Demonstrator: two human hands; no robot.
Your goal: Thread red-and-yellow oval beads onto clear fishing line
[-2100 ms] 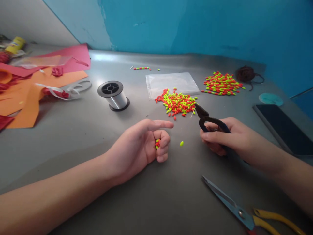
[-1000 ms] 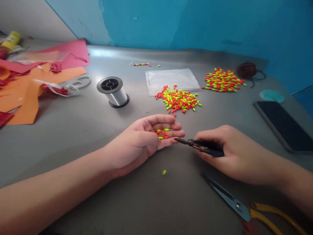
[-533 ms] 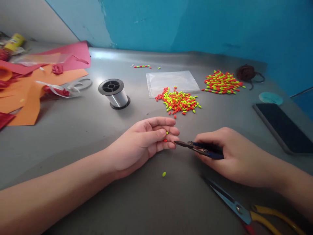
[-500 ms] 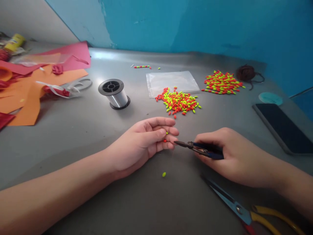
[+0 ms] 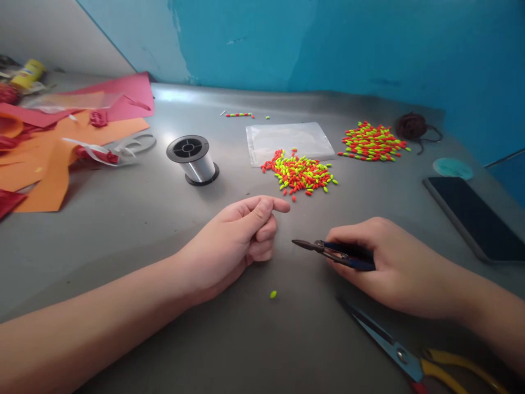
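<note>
My left hand (image 5: 241, 235) is closed above the table, its thumb pressed on the curled fingers while the index finger points right. A green and a red bead showed in that hand half a second earlier; the fingers now hide them. My right hand (image 5: 381, 262) grips small pliers (image 5: 311, 246) with dark blue handles, their jaws pointing left toward my left hand without touching it. One loose green bead (image 5: 273, 294) lies on the table below my left hand. Beyond the hands is a heap of red and green beads (image 5: 303, 175).
A spool of clear line (image 5: 199, 167) stands left of a plastic bag (image 5: 291, 139). Another bead pile (image 5: 371, 142) lies near dark yarn (image 5: 411, 126). Scissors (image 5: 394, 345) and a phone (image 5: 476, 213) are at right. Coloured sheets (image 5: 45, 175) cover the left; a short bead row (image 5: 239, 115) is behind.
The fingers of my left hand have curled in, covering the beads that showed between them. My right hand and the pliers have barely moved.
</note>
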